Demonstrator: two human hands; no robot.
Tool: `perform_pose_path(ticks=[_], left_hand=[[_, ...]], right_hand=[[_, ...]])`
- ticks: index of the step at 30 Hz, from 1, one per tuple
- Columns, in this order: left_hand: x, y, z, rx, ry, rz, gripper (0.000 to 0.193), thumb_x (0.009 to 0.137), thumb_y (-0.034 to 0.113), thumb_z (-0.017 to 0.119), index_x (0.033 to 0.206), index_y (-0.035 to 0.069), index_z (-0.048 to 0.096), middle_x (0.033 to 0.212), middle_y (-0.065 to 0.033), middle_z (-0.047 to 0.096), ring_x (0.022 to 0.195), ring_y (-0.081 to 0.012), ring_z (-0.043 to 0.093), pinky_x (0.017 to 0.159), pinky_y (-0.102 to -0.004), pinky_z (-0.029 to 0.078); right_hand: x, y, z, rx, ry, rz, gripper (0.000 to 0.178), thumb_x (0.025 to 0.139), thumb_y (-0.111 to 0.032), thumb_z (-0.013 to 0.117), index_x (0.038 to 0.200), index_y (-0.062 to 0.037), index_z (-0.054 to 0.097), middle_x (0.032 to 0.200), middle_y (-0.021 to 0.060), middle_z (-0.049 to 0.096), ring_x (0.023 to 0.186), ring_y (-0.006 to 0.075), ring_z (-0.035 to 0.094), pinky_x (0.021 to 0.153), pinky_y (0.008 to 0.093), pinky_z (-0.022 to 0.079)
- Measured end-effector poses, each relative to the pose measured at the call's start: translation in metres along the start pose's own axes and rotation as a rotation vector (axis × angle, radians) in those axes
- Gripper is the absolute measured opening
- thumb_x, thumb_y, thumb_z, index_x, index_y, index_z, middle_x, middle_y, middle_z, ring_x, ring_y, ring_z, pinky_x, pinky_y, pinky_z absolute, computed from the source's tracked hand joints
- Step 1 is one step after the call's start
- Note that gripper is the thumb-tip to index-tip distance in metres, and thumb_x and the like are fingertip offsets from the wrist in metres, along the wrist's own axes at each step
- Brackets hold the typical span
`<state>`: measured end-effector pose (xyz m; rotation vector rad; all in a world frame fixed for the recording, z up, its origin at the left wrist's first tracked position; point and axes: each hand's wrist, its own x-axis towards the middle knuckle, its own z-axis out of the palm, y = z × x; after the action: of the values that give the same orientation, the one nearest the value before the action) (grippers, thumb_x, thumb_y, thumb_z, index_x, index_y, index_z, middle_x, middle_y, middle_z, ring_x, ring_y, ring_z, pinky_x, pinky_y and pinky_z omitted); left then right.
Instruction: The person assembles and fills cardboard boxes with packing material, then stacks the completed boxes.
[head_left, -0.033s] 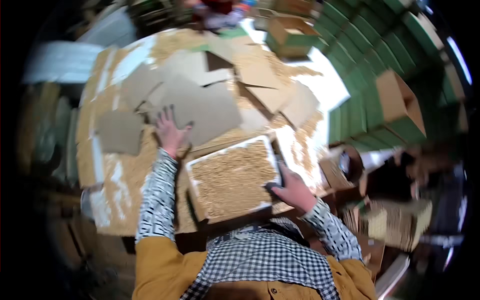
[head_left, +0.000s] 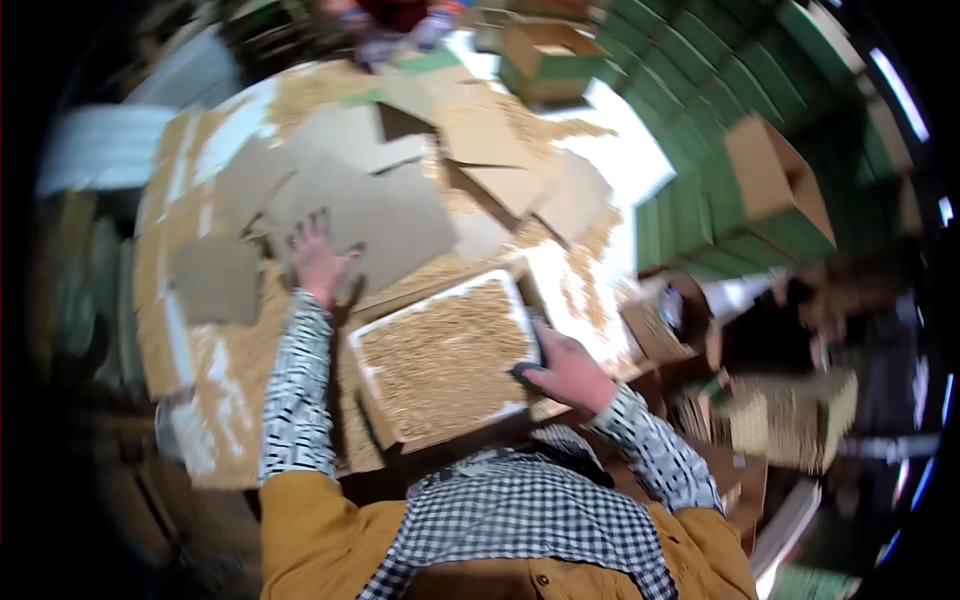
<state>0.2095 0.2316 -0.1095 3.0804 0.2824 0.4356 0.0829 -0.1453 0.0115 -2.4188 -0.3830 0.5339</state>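
Observation:
A shallow cardboard box (head_left: 372, 408) with a white lining stands tilted in the picture at the table's near side. Tan loose grains or shavings (head_left: 445, 355) fill it almost to the rim. My right hand (head_left: 572, 375) grips the box's right side, its thumb over the edge and its dark-tipped fingers along the wall. Beyond the box's left corner, my left hand (head_left: 322, 268) lies with fingers spread on a large grey cardboard sheet (head_left: 405, 215), holding nothing. Motion blur softens the details.
More cardboard pieces (head_left: 490, 135) and scattered tan material cover the table (head_left: 205, 355). An open green-and-brown box (head_left: 550, 65) stands at the far edge, near another person's hands (head_left: 400, 40). Green cartons (head_left: 700, 80) are stacked at right, above flat cardboard bundles (head_left: 790, 420).
The whole scene has shifted a little to the left in the picture. Both hands keep their places against the box and the grey sheet.

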Motion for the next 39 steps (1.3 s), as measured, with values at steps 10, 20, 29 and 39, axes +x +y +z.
perform_pose_path(ticks=[10,20,29,39], left_hand=[[0.025,0.006,-0.005,0.009,-0.2,0.002,0.063,0.069,0.022,0.073,0.124,0.01,0.045,0.117,-0.0154,0.052,0.108,-0.0322,0.05,0.089,-0.0391,0.043],[-0.062,0.006,-0.107,-0.436,0.2,-0.107,0.032,0.078,0.005,0.06,0.109,-0.001,0.055,0.119,-0.0137,0.053,0.104,-0.0291,0.054,0.089,-0.0347,0.042],[-0.224,0.026,-0.178,-0.463,0.603,-0.489,0.035,0.081,0.004,0.061,0.114,-0.004,0.054,0.108,-0.0102,0.06,0.096,-0.0186,0.056,0.088,-0.03,0.043],[-0.25,0.113,-0.145,-0.369,-0.431,0.386,0.025,0.066,0.017,0.068,0.09,0.011,0.06,0.099,-0.0072,0.057,0.096,-0.0285,0.052,0.088,-0.0404,0.039]], right_hand=[[-0.019,0.07,-0.007,-0.084,0.774,-0.329,0.043,0.083,-0.022,0.054,0.125,-0.0092,0.049,0.07,0.0084,0.059,0.059,0.019,0.057,0.05,0.0293,0.049],[-0.043,0.337,-0.079,-0.447,0.553,0.73,0.035,0.087,-0.031,0.042,0.093,-0.0065,0.065,0.096,0.0136,0.064,0.09,0.0312,0.061,0.075,0.039,0.049],[-0.069,0.189,-0.114,-0.236,1.015,-0.406,0.028,0.07,-0.016,0.066,0.097,-0.0091,0.063,0.077,0.0124,0.063,0.07,0.027,0.06,0.062,0.0369,0.048],[-0.024,0.002,-0.073,0.335,0.373,-0.472,0.029,0.071,-0.007,0.062,0.1,-0.0051,0.057,0.089,0.0106,0.061,0.066,0.025,0.061,0.054,0.0327,0.05]])
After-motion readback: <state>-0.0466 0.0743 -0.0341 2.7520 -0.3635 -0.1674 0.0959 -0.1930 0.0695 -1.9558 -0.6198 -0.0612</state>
